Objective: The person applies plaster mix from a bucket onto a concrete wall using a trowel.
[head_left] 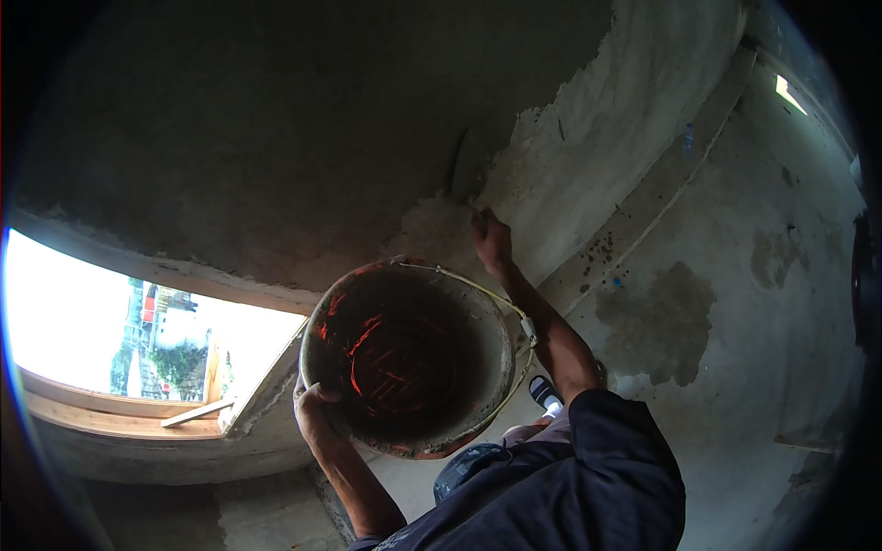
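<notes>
My left hand (317, 415) grips the left rim of a round bucket (482, 344), tilted so its inside faces me. Grey residue coats its inner wall, and reddish streaks show at the dark bottom. A pale cord-like handle (478, 286) loops around the bucket's right side. Beyond the bucket, my right hand (493, 241) is closed on a trowel (467, 173), whose blade lies against the wall and is hard to make out in the shade. Around the blade, dark wet plaster (303, 119) meets a lighter grey patch of wall (588, 147) along a ragged edge.
At left is a bright window opening (73, 312) with a wooden frame (119, 418). Damp stains (657, 321) and dark spots mark the concrete floor at right. A clear bottle (688, 138) stands near the wall's base. My sandalled foot (544, 393) shows below the right forearm.
</notes>
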Available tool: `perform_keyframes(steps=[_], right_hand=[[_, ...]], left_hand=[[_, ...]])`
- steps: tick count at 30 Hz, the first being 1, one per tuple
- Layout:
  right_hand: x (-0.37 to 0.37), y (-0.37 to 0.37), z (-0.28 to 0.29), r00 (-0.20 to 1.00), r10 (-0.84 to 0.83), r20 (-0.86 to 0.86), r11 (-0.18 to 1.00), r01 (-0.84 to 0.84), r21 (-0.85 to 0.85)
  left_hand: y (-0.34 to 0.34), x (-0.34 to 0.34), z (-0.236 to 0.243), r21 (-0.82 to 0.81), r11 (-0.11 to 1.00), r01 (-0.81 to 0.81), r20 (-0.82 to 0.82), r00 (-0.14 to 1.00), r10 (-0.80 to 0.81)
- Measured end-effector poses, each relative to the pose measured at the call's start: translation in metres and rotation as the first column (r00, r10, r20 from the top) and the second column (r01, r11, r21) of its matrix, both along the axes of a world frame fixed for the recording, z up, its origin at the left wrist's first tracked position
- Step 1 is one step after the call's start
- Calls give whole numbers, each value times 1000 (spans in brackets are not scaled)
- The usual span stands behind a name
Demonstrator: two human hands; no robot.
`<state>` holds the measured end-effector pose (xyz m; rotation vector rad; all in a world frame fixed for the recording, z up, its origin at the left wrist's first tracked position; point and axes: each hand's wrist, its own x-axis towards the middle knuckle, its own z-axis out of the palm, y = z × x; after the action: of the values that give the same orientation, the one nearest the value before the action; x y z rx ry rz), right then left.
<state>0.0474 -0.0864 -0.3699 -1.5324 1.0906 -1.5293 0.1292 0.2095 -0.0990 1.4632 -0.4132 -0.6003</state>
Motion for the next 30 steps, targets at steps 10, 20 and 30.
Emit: perform_keyframes(steps=[10,20,30], right_hand=[[-29,18,-20,997,78,-10,995,-77,65],[-12,2,-3,956,196,-217,977,-210,-39],[-21,10,-15,997,75,-35,997,-75,3]], left_hand=[[7,-3,4,-51,999,15,-18,1000,-16],[5,-1,2,76,996,51,82,995,-57],[-2,-12,12,-15,1000,7,0,1000,-7]])
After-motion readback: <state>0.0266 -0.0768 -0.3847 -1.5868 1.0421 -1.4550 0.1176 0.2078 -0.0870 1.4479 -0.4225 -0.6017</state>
